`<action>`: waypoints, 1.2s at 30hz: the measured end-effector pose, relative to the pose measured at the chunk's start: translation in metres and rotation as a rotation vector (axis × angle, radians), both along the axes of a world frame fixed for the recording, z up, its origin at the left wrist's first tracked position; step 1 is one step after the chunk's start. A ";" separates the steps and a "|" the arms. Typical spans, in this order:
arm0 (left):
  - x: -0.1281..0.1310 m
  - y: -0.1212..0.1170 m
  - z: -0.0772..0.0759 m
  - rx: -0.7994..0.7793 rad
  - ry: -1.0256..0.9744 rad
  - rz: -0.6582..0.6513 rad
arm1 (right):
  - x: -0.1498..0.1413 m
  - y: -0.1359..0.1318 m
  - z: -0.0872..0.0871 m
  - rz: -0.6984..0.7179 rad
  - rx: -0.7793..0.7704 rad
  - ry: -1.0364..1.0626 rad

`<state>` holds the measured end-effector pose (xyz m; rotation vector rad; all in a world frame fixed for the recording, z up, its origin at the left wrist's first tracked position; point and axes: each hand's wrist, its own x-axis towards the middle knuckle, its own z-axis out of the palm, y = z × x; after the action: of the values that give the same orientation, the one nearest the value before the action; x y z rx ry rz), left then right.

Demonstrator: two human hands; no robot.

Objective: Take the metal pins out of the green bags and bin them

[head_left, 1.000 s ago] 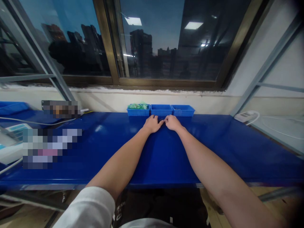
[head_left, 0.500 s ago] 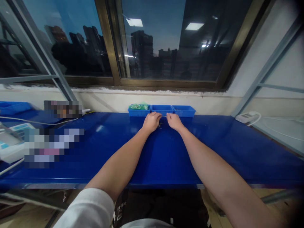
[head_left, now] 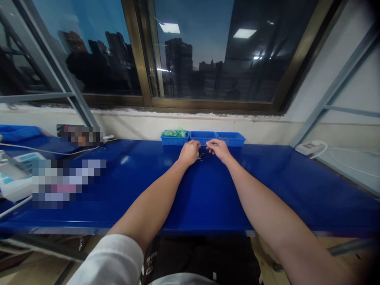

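Note:
Just in front of the blue bins, my left hand and my right hand face each other, fingers pinched. A thin, pale, stick-like piece spans the small gap between their fingertips; its kind is too small to make out. Below it, several thin pin-like pieces lie on the blue table, partly hidden by my left hand. Behind my hands stand the left bin with green-and-white material, the middle bin, and the right bin with a few small dark bits.
At the left are a white scale-like device, a blurred-out patch, cables and another blue tray. A white power strip lies at the far right. Grey metal posts rise by the window, which is above the back wall.
My right hand has turned and its fingers have shifted slightly left, closer to my left hand. My left hand stays nearly in place. The view has moved slightly.

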<state>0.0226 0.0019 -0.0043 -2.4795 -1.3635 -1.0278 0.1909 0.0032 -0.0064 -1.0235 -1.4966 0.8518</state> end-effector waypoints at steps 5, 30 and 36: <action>0.001 -0.001 0.000 -0.026 -0.039 -0.033 | 0.005 0.001 0.002 -0.044 -0.014 0.041; -0.010 -0.003 -0.002 -0.266 0.115 0.161 | 0.025 0.009 -0.005 -0.615 -0.029 -0.698; -0.010 -0.004 -0.008 -0.381 0.265 0.066 | 0.006 0.004 -0.007 -0.473 0.160 -0.767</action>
<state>0.0127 -0.0025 -0.0122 -2.6800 -1.6622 -0.4328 0.1973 0.0074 -0.0135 -1.5965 -1.7832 -0.0250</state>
